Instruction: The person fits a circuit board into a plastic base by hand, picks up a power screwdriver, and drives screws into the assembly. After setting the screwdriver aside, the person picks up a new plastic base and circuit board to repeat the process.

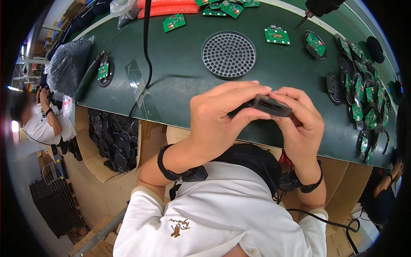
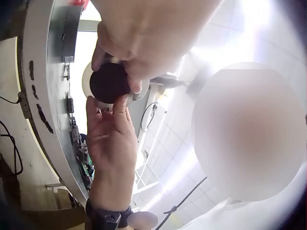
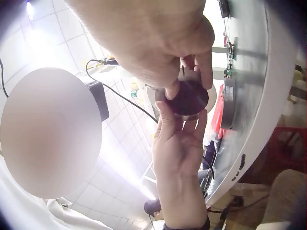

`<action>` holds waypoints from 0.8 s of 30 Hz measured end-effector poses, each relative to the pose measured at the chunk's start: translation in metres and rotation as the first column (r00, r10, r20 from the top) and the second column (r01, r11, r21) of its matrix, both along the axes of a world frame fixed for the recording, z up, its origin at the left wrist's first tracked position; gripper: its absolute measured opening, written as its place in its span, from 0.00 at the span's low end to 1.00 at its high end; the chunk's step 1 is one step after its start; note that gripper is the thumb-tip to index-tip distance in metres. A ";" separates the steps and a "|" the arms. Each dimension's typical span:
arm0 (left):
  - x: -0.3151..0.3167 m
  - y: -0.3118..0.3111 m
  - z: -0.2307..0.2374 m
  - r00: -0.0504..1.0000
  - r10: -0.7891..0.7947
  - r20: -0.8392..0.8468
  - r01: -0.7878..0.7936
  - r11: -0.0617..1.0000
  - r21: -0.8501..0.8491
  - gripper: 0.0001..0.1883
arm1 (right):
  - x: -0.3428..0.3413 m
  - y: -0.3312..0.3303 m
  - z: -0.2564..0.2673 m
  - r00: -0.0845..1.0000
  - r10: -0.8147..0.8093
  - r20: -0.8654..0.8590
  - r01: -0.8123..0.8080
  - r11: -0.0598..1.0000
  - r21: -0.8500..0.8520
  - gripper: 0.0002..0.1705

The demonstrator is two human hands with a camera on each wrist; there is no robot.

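Head view: the green table (image 1: 180, 100) carries a round perforated tray (image 1: 229, 55) beyond the hands, with a single circuit board (image 1: 277, 35) to its right. Farther right, boards on black casings (image 1: 370, 96) lie crowded together, and the tip of a power screwdriver (image 1: 320, 8) points down near them. A black cable (image 1: 147, 47) runs down across the table by a strip of clear tape (image 1: 136, 81); a plastic bag (image 1: 69, 66) lies at the left edge, above a cardboard box (image 1: 95, 165) of black discs (image 1: 122, 150). Between the two hands, over the near part of the table, is a dark round casing (image 1: 272, 107), its edge with a slot facing the camera. The left hand (image 1: 224, 118) grips its left side, fingers bent over the top and thumb underneath; the right hand (image 1: 302, 122) pinches its right side, fingers bent and thumb below. The hands cover much of it.

Left wrist view: the left hand and forearm fill the top and hide part of the casing, which shows a dark flat face. The left thumb and fingers spread around its rim; the right hand's fingers touch it from below.

Right wrist view: the right hand blocks the upper part, fingers and thumb parted about the casing's width on its rim. Below, the left hand's fingertips and thumb touch the opposite rim. A pale round shape (image 3: 214, 103) lies behind it.
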State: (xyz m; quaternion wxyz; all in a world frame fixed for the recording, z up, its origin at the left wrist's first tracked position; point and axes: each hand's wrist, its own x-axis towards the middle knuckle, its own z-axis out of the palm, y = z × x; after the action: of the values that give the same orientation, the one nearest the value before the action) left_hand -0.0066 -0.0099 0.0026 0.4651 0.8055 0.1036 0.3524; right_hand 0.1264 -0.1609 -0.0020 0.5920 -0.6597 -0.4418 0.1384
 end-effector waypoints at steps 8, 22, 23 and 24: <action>0.002 0.000 -0.003 1.000 0.007 0.022 -0.006 1.000 -0.013 0.20 | -0.001 0.002 0.000 0.992 0.036 -0.119 -0.034 0.999 0.018 0.19; -0.001 0.000 -0.010 0.995 0.069 0.071 -0.084 0.967 0.242 0.20 | -0.006 0.002 0.003 1.000 -0.022 -0.019 0.021 0.997 -0.069 0.21; 0.000 0.001 -0.011 0.995 0.068 0.073 -0.084 0.966 0.243 0.20 | -0.006 0.003 0.004 1.000 -0.027 -0.009 0.027 0.997 -0.073 0.21; 0.002 0.002 -0.013 0.992 0.059 0.110 -0.087 0.957 0.277 0.20 | -0.006 0.003 0.003 1.000 -0.028 -0.007 0.027 0.997 -0.071 0.21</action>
State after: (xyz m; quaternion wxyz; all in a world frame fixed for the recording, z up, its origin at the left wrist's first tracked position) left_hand -0.0047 -0.0076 -0.0104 0.3374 0.8402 0.0587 0.4204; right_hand 0.1207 -0.1583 0.0010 0.5716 -0.6859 -0.4252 0.1486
